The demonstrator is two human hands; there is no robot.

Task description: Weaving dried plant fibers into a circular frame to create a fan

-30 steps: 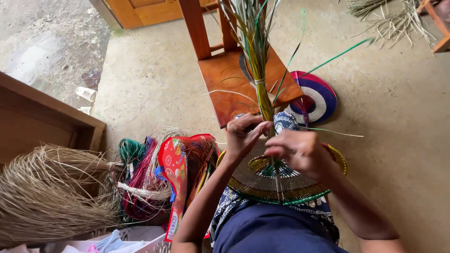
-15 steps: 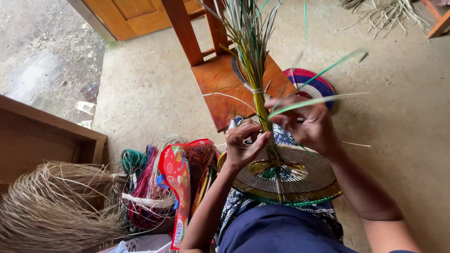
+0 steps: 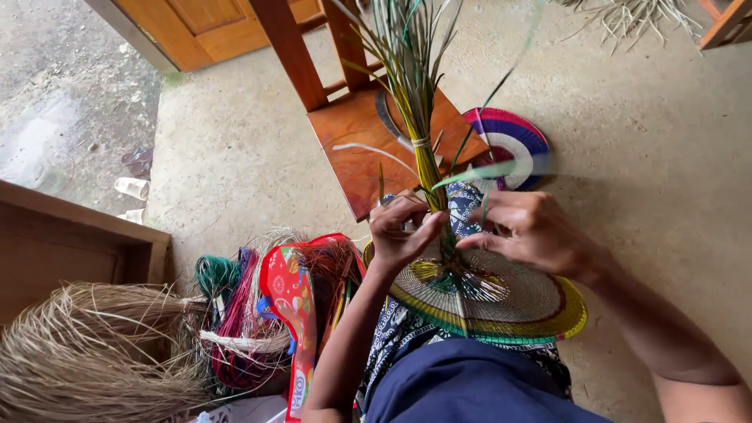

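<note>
Weaving a fan on the lap

Pinching the base of a tied bundle of green and yellow strands [image 3: 427,168], the left hand [image 3: 399,231] closes thumb against fingers. The right hand [image 3: 533,231] curls beside it, fingers pinching a pale green strip [image 3: 478,174]. Both rest on a half-round woven fan [image 3: 493,301] lying across the person's lap. A wooden stool [image 3: 368,149] stands just beyond.

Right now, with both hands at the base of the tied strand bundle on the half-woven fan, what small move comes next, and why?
Probably draw the loose green strand down with the right hand into the round, brown and yellow woven fan. The left hand already pinches the tied green-yellow bundle at its base, and that strand stands free.
</note>
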